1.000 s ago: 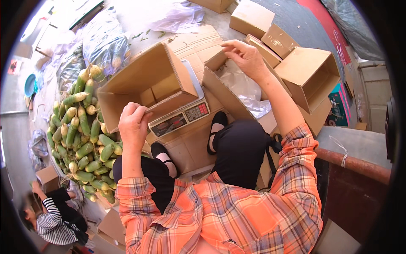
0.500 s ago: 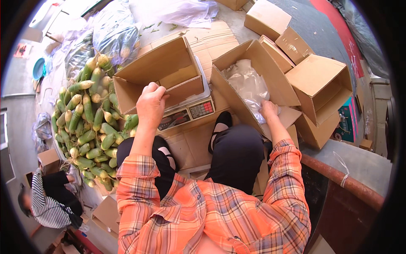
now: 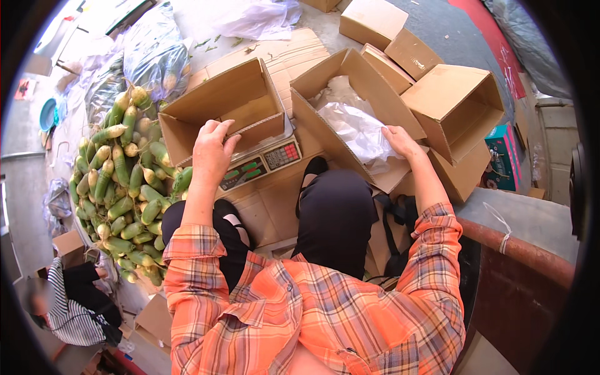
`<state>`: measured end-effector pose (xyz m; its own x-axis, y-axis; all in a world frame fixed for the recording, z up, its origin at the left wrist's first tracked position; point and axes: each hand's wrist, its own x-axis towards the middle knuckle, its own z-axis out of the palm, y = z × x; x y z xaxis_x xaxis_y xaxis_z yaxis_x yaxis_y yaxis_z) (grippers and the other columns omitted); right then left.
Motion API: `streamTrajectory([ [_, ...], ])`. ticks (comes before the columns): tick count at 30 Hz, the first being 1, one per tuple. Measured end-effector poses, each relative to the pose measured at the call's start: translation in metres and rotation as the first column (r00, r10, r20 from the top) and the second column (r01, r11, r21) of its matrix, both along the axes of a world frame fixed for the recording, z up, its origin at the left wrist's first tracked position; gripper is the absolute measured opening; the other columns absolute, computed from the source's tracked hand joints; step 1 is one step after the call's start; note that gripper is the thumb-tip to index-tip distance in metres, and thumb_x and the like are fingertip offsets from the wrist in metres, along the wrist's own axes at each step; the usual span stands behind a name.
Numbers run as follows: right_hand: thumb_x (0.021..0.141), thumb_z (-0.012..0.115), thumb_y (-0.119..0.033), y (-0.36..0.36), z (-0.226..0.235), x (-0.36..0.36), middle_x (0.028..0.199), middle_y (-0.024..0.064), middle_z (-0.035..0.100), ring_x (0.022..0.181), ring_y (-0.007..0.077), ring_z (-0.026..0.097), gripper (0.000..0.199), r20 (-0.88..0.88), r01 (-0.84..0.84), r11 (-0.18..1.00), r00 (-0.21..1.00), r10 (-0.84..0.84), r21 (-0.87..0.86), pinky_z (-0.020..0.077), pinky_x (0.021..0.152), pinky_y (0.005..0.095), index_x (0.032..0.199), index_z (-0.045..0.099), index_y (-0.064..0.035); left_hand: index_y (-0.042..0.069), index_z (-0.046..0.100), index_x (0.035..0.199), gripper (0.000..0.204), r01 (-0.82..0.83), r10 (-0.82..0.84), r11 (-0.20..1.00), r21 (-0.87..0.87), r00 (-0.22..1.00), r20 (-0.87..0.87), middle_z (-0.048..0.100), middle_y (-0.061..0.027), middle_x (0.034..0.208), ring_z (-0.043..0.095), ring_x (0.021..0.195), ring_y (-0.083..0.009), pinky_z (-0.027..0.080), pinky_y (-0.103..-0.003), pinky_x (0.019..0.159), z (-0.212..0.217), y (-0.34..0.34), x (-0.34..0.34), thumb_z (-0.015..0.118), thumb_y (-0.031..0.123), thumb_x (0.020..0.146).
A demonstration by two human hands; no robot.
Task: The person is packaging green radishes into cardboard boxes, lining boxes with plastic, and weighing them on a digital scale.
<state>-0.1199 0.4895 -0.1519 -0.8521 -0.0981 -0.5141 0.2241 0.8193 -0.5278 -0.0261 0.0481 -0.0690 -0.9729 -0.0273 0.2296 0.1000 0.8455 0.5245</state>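
An open cardboard box [image 3: 265, 132] stands on an electronic scale [image 3: 282, 156] in front of my knees. My left hand [image 3: 211, 147] is at its near wall, fingers apart and gripping nothing; whether the fingertips touch the cardboard I cannot tell. To the right, a second open box [image 3: 390, 109] stands tilted, with a thin translucent plastic bag [image 3: 359, 131] lying loosely in it. My right hand [image 3: 403, 141] pinches the bag's edge between thumb and fingers, at the box's near right side.
A big heap of green radishes [image 3: 128, 200] lies on the left, beside filled plastic bags [image 3: 153, 53]. Several empty cartons [image 3: 453, 103] are stacked at right, near a rusty rail [image 3: 519, 250]. Flattened cardboard [image 3: 262, 212] covers the floor. A person in stripes [image 3: 75, 306] sits at lower left.
My right hand has lifted slightly and drawn the bag's edge up, spreading the bag more. My left fingers have loosened from the box's near wall. The view has shifted slightly right.
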Motion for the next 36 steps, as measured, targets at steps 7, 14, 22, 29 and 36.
streamTrajectory([
  [7,0.087,0.055,-0.023,0.006,0.012,0.005,0.093,0.0143,0.068,0.086,0.022,0.063,0.03,-0.272,0.071,0.951,0.949,-0.157,-0.302,0.0468,0.079,0.0321,0.109,0.063,-0.0031,0.005,0.064,0.101,0.028,-0.001,0.002,1.0,0.003,0.995,-0.103,0.056,-0.0093,0.087,0.054,0.083,-0.0265,0.045,-0.036,0.075,0.016,0.003,0.011,0.069,0.011,0.074],
  [14,0.079,0.065,-0.02,-0.015,0.069,0.011,0.071,0.0127,0.062,0.065,0.0243,0.061,0.02,-0.517,0.038,0.993,0.851,-0.092,-0.113,0.0464,0.064,0.0358,0.08,0.061,-0.0009,0.004,0.065,0.099,0.023,-0.024,0.04,0.993,0.118,0.99,-0.133,0.058,-0.0097,0.089,0.056,0.086,-0.026,0.046,-0.034,0.077,0.018,-0.001,0.021,0.067,0.008,0.076],
  [22,0.083,0.057,-0.03,-0.006,0.101,0.009,0.078,0.0172,0.063,0.074,0.0337,0.06,0.026,-0.425,0.045,0.993,0.901,-0.086,-0.107,0.0465,0.069,0.0407,0.077,0.065,-0.0056,0.002,0.065,0.095,0.016,-0.032,0.063,0.976,0.216,0.988,-0.139,0.06,-0.0101,0.086,0.058,0.082,-0.0243,0.046,-0.032,0.075,0.024,0.003,0.028,0.064,0.006,0.079],
  [29,0.081,0.063,-0.03,-0.004,0.095,0.001,0.096,0.0139,0.066,0.091,0.0295,0.062,0.029,-0.25,-0.05,0.997,0.968,0.034,-0.057,0.0476,0.081,0.0388,0.099,0.065,-0.0079,0.002,0.066,0.094,0.013,-0.043,0.079,0.957,0.285,0.99,-0.116,0.06,-0.01,0.086,0.06,0.079,-0.022,0.047,-0.029,0.072,0.025,0.007,0.03,0.062,0.006,0.082],
  [36,0.081,0.056,-0.005,-0.001,0.056,0.036,0.122,0.009,0.054,0.112,0.0289,0.051,0.043,-0.301,-0.073,0.86,0.919,0.255,0.506,0.0434,0.093,0.0414,0.122,0.05,-0.0148,0.002,0.066,0.093,0.013,-0.03,0.065,0.963,0.268,0.99,-0.124,0.06,-0.0098,0.085,0.059,0.078,-0.0217,0.047,-0.029,0.072,0.026,0.006,0.034,0.062,0.006,0.082],
])
